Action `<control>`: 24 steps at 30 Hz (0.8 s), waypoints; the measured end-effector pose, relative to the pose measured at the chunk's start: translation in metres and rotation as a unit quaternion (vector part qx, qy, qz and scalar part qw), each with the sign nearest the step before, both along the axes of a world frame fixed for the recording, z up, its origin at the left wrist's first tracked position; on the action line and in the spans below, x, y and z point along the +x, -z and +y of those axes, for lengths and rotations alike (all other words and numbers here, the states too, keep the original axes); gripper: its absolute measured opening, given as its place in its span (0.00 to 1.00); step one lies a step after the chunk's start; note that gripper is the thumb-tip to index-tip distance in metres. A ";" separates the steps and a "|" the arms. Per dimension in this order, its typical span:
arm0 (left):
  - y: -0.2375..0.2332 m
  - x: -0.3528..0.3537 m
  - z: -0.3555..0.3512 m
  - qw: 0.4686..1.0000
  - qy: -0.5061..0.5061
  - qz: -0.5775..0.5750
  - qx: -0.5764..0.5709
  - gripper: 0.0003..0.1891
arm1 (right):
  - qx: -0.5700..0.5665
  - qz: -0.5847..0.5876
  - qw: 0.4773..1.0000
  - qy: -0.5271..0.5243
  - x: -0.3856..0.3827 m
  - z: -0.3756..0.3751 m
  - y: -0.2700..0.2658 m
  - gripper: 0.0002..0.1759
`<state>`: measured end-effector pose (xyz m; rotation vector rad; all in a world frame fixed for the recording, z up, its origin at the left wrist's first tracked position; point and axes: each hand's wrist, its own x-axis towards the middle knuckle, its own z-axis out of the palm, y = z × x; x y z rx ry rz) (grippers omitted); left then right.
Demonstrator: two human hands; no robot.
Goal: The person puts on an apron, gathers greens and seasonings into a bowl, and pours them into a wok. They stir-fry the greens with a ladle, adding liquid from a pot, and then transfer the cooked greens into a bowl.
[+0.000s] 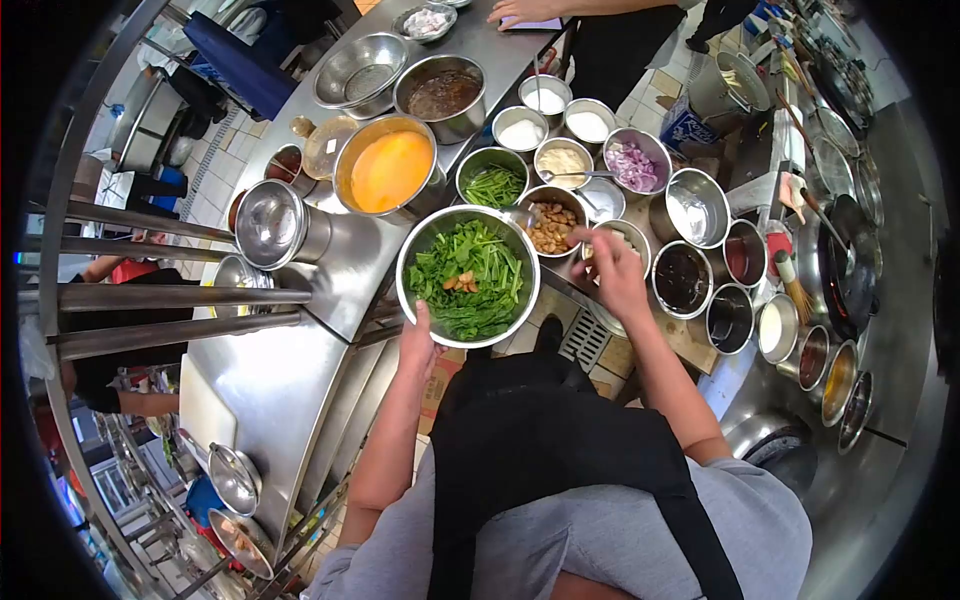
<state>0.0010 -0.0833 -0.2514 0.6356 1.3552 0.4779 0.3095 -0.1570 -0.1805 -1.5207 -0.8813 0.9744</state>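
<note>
My left hand grips the near rim of a steel bowl, thumb at the edge. Chopped leafy greens fill this bowl, with a few light-brown pieces on top in the middle. My right hand is over a steel container with pale contents, its fingers bent together; anything between them is hidden. Just left of that hand stands a container of brown chunks with a spoon in it. Behind the bowl is a pot of cut green stalks.
A pot of orange liquid and a pot of brown liquid stand at back left. Chopped purple onion, white powders and dark sauces crowd the right. A wok is farther right. Another person's hand rests at the top.
</note>
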 end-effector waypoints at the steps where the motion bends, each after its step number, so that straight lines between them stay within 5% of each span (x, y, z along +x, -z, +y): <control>1: 0.003 0.000 -0.001 1.000 0.002 -0.004 -0.003 0.27 | 0.010 -0.016 0.998 0.060 0.009 0.008 0.004 0.19; 5: 0.013 -0.004 -0.004 0.999 -0.022 -0.049 -0.012 0.29 | -0.148 0.043 0.986 0.071 0.049 0.035 0.060 0.23; 7: 0.003 0.000 -0.008 0.997 -0.057 -0.054 -0.006 0.32 | -0.206 -0.369 0.906 0.029 0.069 0.045 0.070 0.26; 10: 0.000 -0.008 -0.013 0.996 -0.092 -0.019 -0.004 0.31 | -0.169 -0.327 0.904 0.217 0.106 0.077 0.080 0.29; 13: 0.006 -0.023 -0.020 0.996 -0.084 -0.024 -0.005 0.30 | -0.150 -0.376 0.875 0.267 0.134 0.116 0.113 0.25; 16: -0.004 -0.029 -0.026 0.997 -0.076 0.010 0.006 0.30 | -0.155 -0.367 0.898 0.187 0.131 0.148 0.117 0.20; 19: -0.005 -0.031 -0.031 0.996 -0.086 0.020 0.014 0.30 | -0.076 -0.201 0.958 0.191 0.115 0.164 0.112 0.16; 21: -0.002 -0.042 -0.031 0.997 -0.079 -0.004 0.016 0.33 | -0.036 -0.331 0.942 0.033 0.100 0.158 0.100 0.14; 24: -0.010 -0.038 -0.032 0.995 -0.099 -0.021 0.003 0.33 | -0.025 -0.395 0.916 -0.055 0.096 0.145 0.086 0.14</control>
